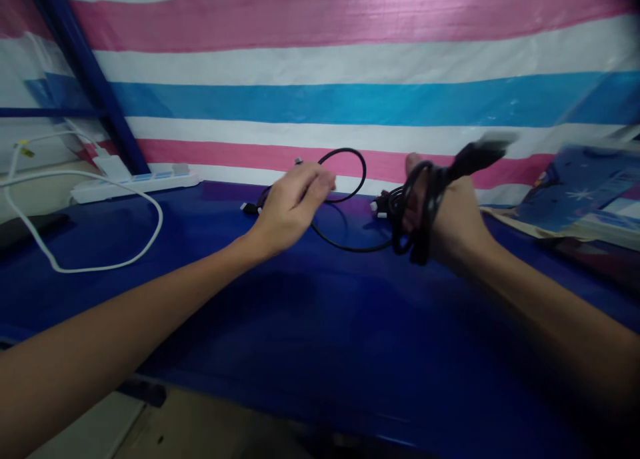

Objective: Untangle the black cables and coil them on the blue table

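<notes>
My right hand (457,209) is closed round a coiled black cable (423,209), raised over the right side of the desk. The cable's plug end (483,155) sticks out to the upper right, blurred by motion. My left hand (295,195) is closed at a black cable (364,169) near the back of the desk, its fingertips partly hidden. That cable loops out to the right of my left hand, and a strand runs on towards the coil in my right hand. A small black plug (249,208) shows left of my left hand. Behind the held coil lies another black cable bundle with a light-tipped connector (380,207).
The blue desk (300,332) ends at a striped sheet (350,102). On the left are a white power strip (145,185), a looping white cable (100,269) and a dark flat object (33,232). Blue printed packaging (570,185) sits at the right.
</notes>
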The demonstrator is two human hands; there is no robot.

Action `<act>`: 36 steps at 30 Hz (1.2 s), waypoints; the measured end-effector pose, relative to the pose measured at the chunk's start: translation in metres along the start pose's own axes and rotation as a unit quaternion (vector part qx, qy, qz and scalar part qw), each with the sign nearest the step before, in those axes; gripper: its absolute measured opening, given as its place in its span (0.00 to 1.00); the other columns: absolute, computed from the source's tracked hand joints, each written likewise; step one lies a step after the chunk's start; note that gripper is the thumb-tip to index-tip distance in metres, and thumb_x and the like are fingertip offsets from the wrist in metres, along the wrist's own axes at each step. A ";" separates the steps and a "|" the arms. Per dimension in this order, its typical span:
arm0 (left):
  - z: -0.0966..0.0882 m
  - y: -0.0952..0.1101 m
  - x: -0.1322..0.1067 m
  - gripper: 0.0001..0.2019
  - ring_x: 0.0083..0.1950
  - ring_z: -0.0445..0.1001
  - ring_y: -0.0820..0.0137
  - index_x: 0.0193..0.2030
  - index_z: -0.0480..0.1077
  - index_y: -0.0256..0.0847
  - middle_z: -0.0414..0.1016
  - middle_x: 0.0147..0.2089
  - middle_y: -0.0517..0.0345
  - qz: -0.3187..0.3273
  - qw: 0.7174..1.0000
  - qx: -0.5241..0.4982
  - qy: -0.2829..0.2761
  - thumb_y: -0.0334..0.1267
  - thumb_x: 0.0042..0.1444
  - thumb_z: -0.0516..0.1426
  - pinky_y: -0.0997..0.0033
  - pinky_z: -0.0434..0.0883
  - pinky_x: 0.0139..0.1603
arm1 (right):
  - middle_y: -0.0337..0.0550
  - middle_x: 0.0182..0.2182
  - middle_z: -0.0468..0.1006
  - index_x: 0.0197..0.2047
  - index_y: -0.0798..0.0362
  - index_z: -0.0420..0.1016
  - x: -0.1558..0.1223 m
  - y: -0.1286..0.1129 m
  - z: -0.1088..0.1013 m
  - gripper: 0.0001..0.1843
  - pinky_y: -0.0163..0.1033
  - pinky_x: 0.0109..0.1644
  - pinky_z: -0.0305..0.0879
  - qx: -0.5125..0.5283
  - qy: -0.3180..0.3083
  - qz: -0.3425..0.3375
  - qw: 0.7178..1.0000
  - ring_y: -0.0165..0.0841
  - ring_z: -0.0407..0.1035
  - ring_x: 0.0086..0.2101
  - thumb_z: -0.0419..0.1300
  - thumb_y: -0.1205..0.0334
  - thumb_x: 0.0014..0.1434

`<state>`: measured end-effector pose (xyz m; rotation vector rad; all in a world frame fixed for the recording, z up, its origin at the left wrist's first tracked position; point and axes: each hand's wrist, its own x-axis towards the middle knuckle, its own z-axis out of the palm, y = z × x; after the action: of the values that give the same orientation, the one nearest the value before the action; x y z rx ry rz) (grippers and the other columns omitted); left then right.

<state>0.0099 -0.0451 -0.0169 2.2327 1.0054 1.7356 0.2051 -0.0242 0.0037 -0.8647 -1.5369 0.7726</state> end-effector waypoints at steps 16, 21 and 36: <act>0.038 0.046 -0.025 0.11 0.35 0.69 0.74 0.30 0.69 0.38 0.70 0.31 0.60 -0.234 0.903 -0.276 -0.231 0.40 0.46 0.65 0.74 0.66 0.37 | 0.42 0.24 0.70 0.31 0.51 0.66 -0.008 0.017 0.018 0.05 0.39 0.30 0.59 -0.207 -0.001 -0.019 0.978 0.34 0.65 0.26 0.50 0.67 0.55; 0.036 0.041 -0.022 0.15 0.22 0.66 0.77 0.26 0.65 0.39 0.57 0.15 0.68 -0.271 0.822 -0.433 -0.250 0.43 0.61 0.53 0.71 0.67 0.38 | 0.44 0.28 0.75 0.43 0.52 0.70 -0.008 0.015 0.014 0.15 0.40 0.32 0.58 -0.302 -0.006 -0.121 0.946 0.36 0.68 0.28 0.48 0.68 0.55; 0.030 0.019 -0.010 0.18 0.12 0.43 0.84 0.19 0.57 0.41 0.44 0.12 0.74 -0.383 0.857 -0.343 -0.043 0.40 0.48 0.63 0.75 0.55 0.17 | 0.50 0.24 0.75 0.44 0.57 0.69 -0.019 -0.009 0.018 0.16 0.39 0.27 0.46 -0.528 -0.092 -0.188 0.823 0.39 0.67 0.23 0.50 0.73 0.52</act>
<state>0.0435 -0.0570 -0.0255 1.2050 0.8750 1.3018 0.1874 -0.0455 -0.0004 -1.2122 -2.2420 -0.3981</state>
